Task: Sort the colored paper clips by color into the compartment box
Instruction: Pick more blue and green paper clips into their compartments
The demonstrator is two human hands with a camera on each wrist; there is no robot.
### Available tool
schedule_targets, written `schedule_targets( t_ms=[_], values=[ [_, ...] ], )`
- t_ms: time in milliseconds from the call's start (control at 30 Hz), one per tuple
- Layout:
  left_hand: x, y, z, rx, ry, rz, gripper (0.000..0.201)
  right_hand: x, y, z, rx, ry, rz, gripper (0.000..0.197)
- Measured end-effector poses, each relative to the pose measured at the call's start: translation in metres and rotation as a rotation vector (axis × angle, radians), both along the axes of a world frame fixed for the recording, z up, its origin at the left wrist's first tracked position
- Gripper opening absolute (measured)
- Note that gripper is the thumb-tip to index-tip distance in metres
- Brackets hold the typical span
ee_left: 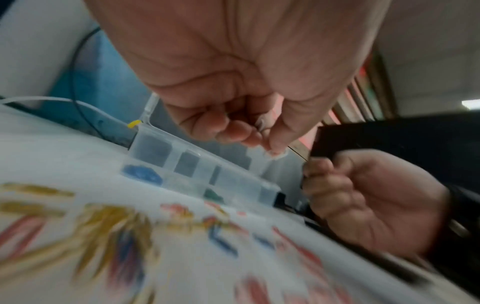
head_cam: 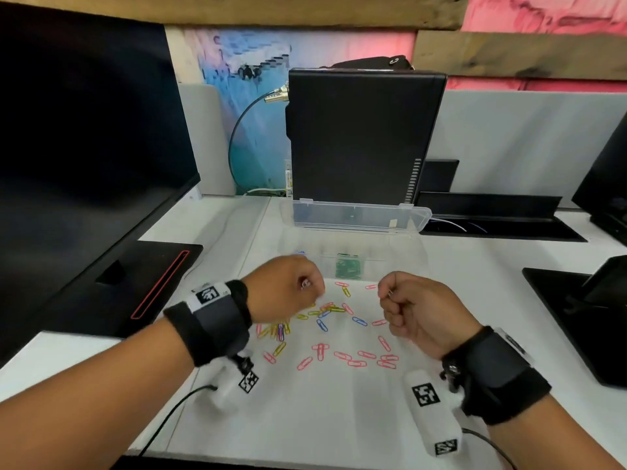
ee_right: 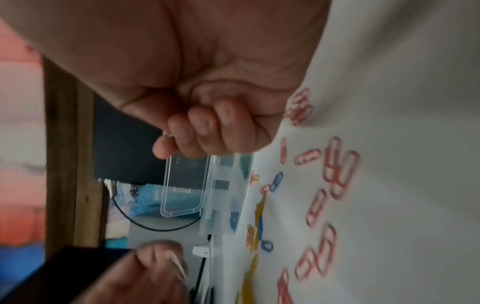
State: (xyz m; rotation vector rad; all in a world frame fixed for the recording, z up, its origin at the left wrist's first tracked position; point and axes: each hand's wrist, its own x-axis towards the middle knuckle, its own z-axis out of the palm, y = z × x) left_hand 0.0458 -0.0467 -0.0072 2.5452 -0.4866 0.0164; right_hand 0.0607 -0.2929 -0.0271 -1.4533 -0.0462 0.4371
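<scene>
You had a tall black computer tower [head_cam: 363, 137] standing behind, a large dark monitor [head_cam: 84, 130] at left, and a black looping cable [head_cam: 237, 137] between them.

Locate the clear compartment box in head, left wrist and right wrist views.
Head: compartment box centre, just beyond both hands, lid raised.
Left wrist: centre, below the left hand, box running diagonally.
Right wrist: centre, box under the right hand, turned on end.
Shared landmark: green clips in one compartment.
</scene>
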Motion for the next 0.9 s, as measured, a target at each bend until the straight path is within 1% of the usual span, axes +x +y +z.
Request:
schedule_targets(
  t_ms=[67, 133, 200, 300, 333, 400, 467, 500, 533, 567, 600, 633, 667, 733, 800, 833, 900],
  values=[
    [0.033, -0.001, 0.011, -0.044, 0.005, 0.169, 0.014, 0.015, 0.016, 0.012, -0.172, -0.157, 0.009, 0.030],
    [0.063, -0.003, 0.018, -0.036, 0.008, 0.270, 0.018, 0.036, 0.035, 0.023, -0.293, -0.268, 0.001, 0.027],
    [0.085, -0.008, 0.023, 0.008, 0.024, 0.328, 0.021, 0.057, 0.052, 0.028, -0.362, -0.330, -0.057, 0.020],
    [0.100, -0.017, 0.028, 0.062, 0.069, 0.355, 0.024, 0.081, 0.072, 0.028, -0.399, -0.362, -0.161, 0.012],
    [0.102, -0.019, 0.030, 0.029, 0.098, 0.367, 0.024, 0.088, 0.078, 0.026, -0.427, -0.380, -0.168, 0.010],
    [0.102, -0.019, 0.032, -0.145, 0.212, 0.393, 0.020, 0.100, 0.081, 0.021, -0.522, -0.421, -0.132, 0.001],
    [0.098, -0.015, 0.036, -0.292, 0.298, 0.391, 0.018, 0.106, 0.073, 0.016, -0.568, -0.441, -0.108, 0.014],
    [0.094, -0.011, 0.038, -0.362, 0.321, 0.384, 0.018, 0.105, 0.065, 0.016, -0.562, -0.448, -0.112, 0.017],
    [0.090, -0.004, 0.041, -0.430, 0.328, 0.377, 0.019, 0.102, 0.056, 0.016, -0.545, -0.474, -0.134, 0.016],
    [0.086, 0.003, 0.041, -0.476, 0.318, 0.376, 0.019, 0.093, 0.046, 0.019, -0.540, -0.503, -0.161, 0.010],
    [0.080, 0.012, 0.041, -0.481, 0.283, 0.374, 0.018, 0.085, 0.033, 0.021, -0.553, -0.536, -0.186, 0.003],
    [0.072, 0.020, 0.040, -0.431, 0.225, 0.369, 0.017, 0.074, 0.018, 0.023, -0.582, -0.564, -0.199, 0.008],
    [0.063, 0.029, 0.037, -0.328, 0.156, 0.352, 0.015, 0.064, 0.003, 0.022, -0.612, -0.594, -0.185, 0.015],
    [0.038, 0.044, 0.031, -0.024, 0.059, 0.272, 0.013, 0.041, -0.026, 0.023, -0.698, -0.596, -0.056, 0.024],
    [0.013, 0.052, 0.020, 0.247, 0.097, 0.168, 0.014, 0.021, -0.050, 0.017, -0.879, -0.527, 0.131, 0.021],
    [0.002, 0.055, 0.013, 0.328, 0.146, 0.132, 0.017, 0.012, -0.058, 0.013, -0.983, -0.497, 0.219, 0.016],
    [-0.013, 0.056, -0.003, 0.432, 0.197, 0.098, 0.022, -0.001, -0.068, 0.002, -1.106, -0.501, 0.306, 0.013]
  ],
)
